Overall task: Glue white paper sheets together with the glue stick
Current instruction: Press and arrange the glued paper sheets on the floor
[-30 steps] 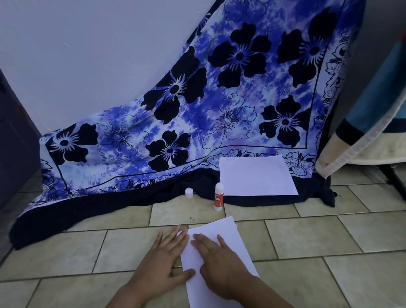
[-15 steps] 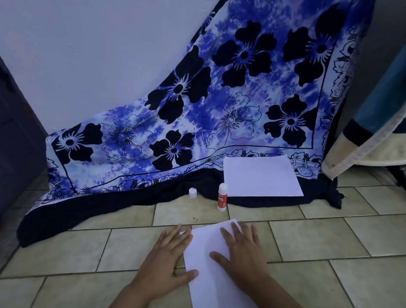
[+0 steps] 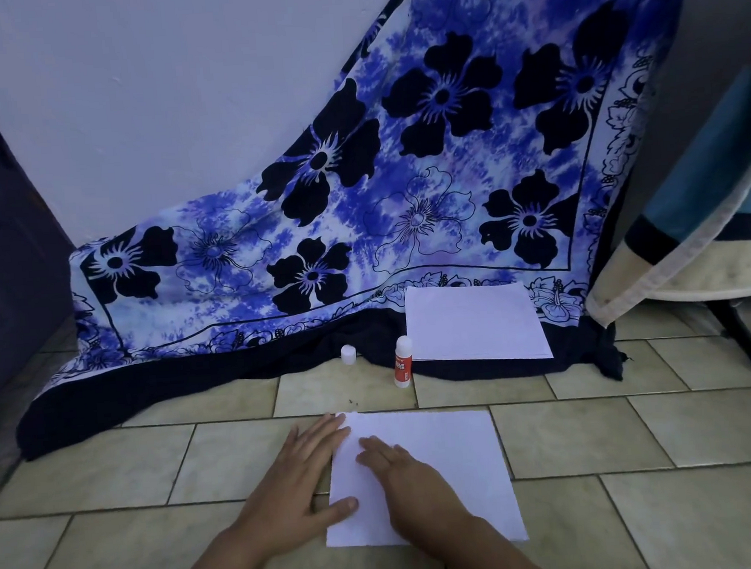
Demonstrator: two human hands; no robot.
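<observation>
On the tiled floor (image 3: 111, 471) right in front of the person, one white paper sheet (image 3: 457, 456) lies flat with both hands on it.

- Left hand (image 3: 290, 490): fingers straight, thumb and fingertips on the sheet's left edge, palm mostly on tile. Grips nothing.
- Right hand (image 3: 405, 486): flat on the sheet's left half, fingers extended and pressing. Grips nothing.
- Glue stick (image 3: 402, 362): standing upright, uncapped, past the sheet's far edge, well apart from both hands. Its cap (image 3: 348, 355) sits near it on the left.
- Paper stack (image 3: 474, 326): just right of the glue stick, lying on the hem of the floral cloth (image 3: 360, 223).

Key relation: the stick is straight ahead of the right hand, almost on its line, with its long axis vertical. The left hand would have to cross over the sheet. My read is that the right hand reaches forward and takes the barrel from the side while the left pins the sheet. Risk: it's a narrow upright tube, so a nudge tips it.
</observation>
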